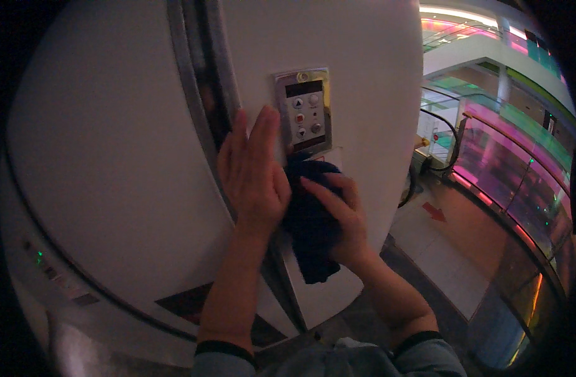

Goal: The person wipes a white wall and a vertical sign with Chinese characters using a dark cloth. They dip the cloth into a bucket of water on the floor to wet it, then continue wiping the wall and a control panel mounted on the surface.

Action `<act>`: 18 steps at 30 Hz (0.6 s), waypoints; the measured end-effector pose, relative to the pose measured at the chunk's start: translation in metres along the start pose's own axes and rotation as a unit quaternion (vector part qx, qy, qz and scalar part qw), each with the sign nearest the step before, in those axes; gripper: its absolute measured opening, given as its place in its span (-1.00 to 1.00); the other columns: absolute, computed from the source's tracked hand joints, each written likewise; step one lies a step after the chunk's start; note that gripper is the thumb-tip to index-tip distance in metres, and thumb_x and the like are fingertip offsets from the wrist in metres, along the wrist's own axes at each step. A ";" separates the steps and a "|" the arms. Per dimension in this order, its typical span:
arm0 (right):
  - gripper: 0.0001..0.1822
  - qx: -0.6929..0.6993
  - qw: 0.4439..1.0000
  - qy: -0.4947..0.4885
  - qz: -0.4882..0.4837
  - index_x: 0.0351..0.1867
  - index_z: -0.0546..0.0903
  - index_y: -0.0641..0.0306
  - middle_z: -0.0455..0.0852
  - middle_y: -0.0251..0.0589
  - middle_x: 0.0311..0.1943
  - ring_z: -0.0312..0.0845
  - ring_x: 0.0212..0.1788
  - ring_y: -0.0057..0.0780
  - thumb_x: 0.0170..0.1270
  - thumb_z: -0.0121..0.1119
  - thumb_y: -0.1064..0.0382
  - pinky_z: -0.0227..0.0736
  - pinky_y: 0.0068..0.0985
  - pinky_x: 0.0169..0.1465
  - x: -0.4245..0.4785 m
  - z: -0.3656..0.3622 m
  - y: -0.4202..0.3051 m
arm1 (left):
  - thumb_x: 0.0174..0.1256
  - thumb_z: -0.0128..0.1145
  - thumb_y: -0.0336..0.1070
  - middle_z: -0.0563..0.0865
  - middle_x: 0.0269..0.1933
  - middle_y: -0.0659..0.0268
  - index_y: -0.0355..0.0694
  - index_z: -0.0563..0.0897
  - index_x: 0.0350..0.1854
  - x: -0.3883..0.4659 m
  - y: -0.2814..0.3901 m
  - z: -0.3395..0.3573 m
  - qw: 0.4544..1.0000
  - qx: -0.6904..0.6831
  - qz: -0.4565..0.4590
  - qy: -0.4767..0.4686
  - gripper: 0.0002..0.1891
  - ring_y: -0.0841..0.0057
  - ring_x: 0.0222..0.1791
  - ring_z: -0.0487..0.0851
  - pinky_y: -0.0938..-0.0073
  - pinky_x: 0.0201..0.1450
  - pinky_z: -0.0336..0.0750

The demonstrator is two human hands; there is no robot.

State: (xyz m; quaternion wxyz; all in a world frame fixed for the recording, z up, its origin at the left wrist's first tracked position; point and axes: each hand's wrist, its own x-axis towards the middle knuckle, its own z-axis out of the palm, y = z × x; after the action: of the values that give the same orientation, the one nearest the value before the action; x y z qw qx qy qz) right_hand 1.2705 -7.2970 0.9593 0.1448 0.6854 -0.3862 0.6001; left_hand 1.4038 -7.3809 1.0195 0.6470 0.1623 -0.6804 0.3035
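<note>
My right hand grips a dark blue cloth, bunched at the top, with its lower end hanging down. Its fingers lie across the upper part of the cloth. Just above is a metal-framed control panel with up and down arrow buttons, a red square button and a keyhole-like round fitting. My left hand is held flat with its fingers extended upward, left of the panel and beside the cloth. It appears to rest against the white wall panel, though its palm is hidden.
A vertical metal channel runs left of my hands beside a broad white panel. Small green lights glow at lower left. On the right, a curved glass railing borders a walkway with a red floor arrow.
</note>
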 end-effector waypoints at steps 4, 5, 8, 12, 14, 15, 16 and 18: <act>-0.31 -0.025 0.997 0.068 -0.021 0.22 0.56 0.07 0.44 0.00 0.10 0.39 0.16 -0.03 -0.10 0.39 0.36 0.33 -0.27 0.21 0.009 -0.004 0.005 | 0.40 -0.25 -0.37 0.49 0.35 0.28 -0.20 0.40 0.37 -0.001 -0.001 0.000 1.000 -0.002 -0.007 0.002 -0.51 0.27 0.45 0.29 0.21 0.42 0.10; -0.31 -0.042 0.995 0.081 -0.032 0.21 0.56 0.07 0.45 0.00 0.09 0.40 0.15 -0.03 -0.11 0.40 0.35 0.34 -0.28 0.20 0.013 -0.003 0.007 | 0.40 -0.25 -0.37 0.49 0.35 0.28 -0.21 0.41 0.36 -0.001 0.000 0.000 1.000 0.002 -0.008 -0.001 -0.52 0.26 0.45 0.30 0.21 0.42 0.10; -0.32 -0.088 0.989 0.104 -0.049 0.20 0.57 0.08 0.46 -0.01 0.08 0.40 0.11 -0.03 -0.11 0.41 0.32 0.37 -0.28 0.17 0.026 -0.002 0.009 | 0.41 -0.25 -0.36 0.49 0.35 0.28 -0.21 0.42 0.35 0.002 0.001 0.000 1.000 0.010 -0.005 -0.005 -0.52 0.26 0.44 0.31 0.21 0.41 0.10; -0.34 -0.130 0.988 0.073 -0.041 0.17 0.59 0.10 0.46 -0.01 0.08 0.40 0.06 -0.03 -0.13 0.41 0.33 0.39 -0.26 0.13 0.030 0.007 0.013 | 0.40 -0.26 -0.36 0.50 0.34 0.27 -0.21 0.42 0.35 0.003 0.001 -0.002 1.000 0.007 -0.004 -0.002 -0.52 0.26 0.43 0.32 0.21 0.41 0.11; -0.35 -0.119 0.991 0.052 -0.035 0.16 0.59 0.09 0.46 -0.02 0.09 0.40 0.05 -0.02 -0.12 0.39 0.35 0.39 -0.25 0.13 0.025 0.004 0.015 | 0.41 -0.26 -0.36 0.51 0.33 0.27 -0.21 0.43 0.34 0.004 0.000 -0.002 1.000 -0.001 -0.002 0.002 -0.53 0.26 0.42 0.34 0.21 0.41 0.11; -0.36 -0.094 0.995 0.036 -0.023 0.16 0.59 0.09 0.46 -0.02 0.09 0.41 0.06 -0.02 -0.11 0.38 0.36 0.38 -0.25 0.13 0.024 0.000 0.010 | 0.41 -0.27 -0.35 0.51 0.33 0.27 -0.21 0.44 0.34 0.003 -0.002 -0.003 1.000 -0.002 -0.001 0.001 -0.53 0.25 0.42 0.35 0.21 0.40 0.12; -0.36 -0.068 0.997 0.020 -0.012 0.16 0.59 0.08 0.46 -0.02 0.09 0.41 0.06 -0.02 -0.10 0.37 0.38 0.38 -0.24 0.14 0.025 -0.003 0.005 | 0.41 -0.27 -0.35 0.52 0.32 0.26 -0.21 0.44 0.33 0.001 -0.004 -0.003 1.000 -0.003 0.000 0.000 -0.53 0.25 0.41 0.36 0.22 0.40 0.13; -0.37 -0.077 0.994 0.062 -0.044 0.17 0.58 0.09 0.47 -0.02 0.09 0.41 0.06 -0.01 -0.08 0.35 0.37 0.37 -0.24 0.14 0.037 -0.011 0.000 | 0.45 -0.27 -0.30 0.54 0.30 0.26 -0.20 0.47 0.31 0.001 -0.004 -0.002 1.000 0.005 -0.002 0.010 -0.55 0.24 0.39 0.38 0.23 0.39 0.15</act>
State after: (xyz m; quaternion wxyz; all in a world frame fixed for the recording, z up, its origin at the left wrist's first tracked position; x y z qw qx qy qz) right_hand 1.2616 -7.3027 0.9963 0.2467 0.6500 -0.3910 0.6031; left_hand 1.4072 -7.3825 1.0210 0.6535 0.1638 -0.6719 0.3077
